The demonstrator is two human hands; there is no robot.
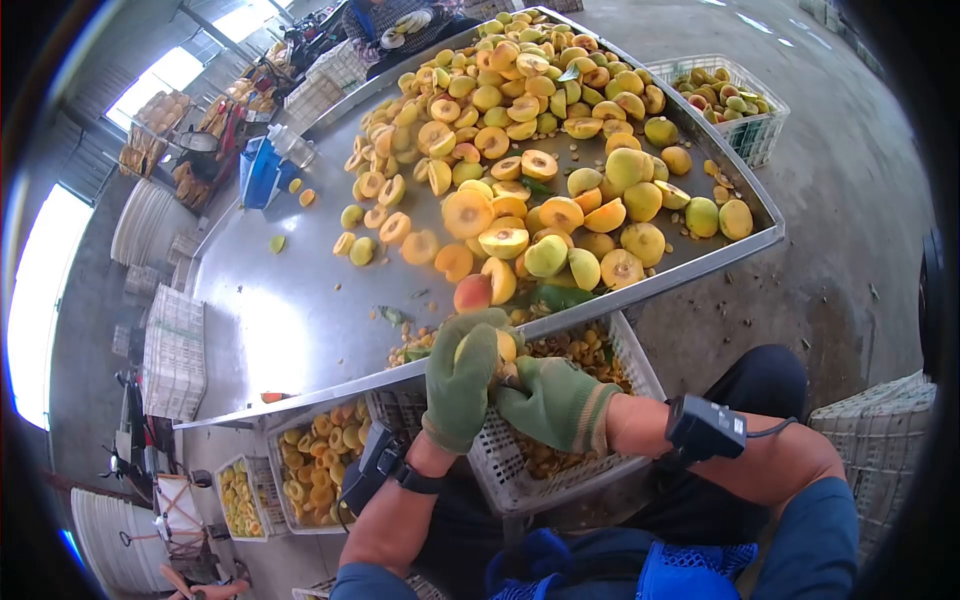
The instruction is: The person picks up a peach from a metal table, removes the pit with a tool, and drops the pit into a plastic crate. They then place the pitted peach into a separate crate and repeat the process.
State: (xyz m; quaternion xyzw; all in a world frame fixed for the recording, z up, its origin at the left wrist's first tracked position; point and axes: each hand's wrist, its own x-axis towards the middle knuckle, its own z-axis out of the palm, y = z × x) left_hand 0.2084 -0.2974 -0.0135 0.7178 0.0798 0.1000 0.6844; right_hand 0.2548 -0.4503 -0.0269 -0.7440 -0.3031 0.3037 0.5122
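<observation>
My left hand [462, 385], in a green knitted glove, is closed around a yellow peach [506, 346] above the table's near edge. My right hand [560, 402], gloved the same way, has its fingers closed against the underside of that peach. A small brownish bit shows at its fingertips, too hidden to name. Just beyond my hands a red-blushed peach [473, 293] lies on the metal table [290, 310], beside halved peaches [468, 213] and whole ones. Under my hands stands a white crate [520, 482] holding pits and scraps.
Crates of peach halves [322, 455] stand on the floor at left. A crate of whole fruit [735, 105] is past the table's far right corner. A blue container [262, 172] sits on the table's left side. Another person [395, 30] sits at the far end.
</observation>
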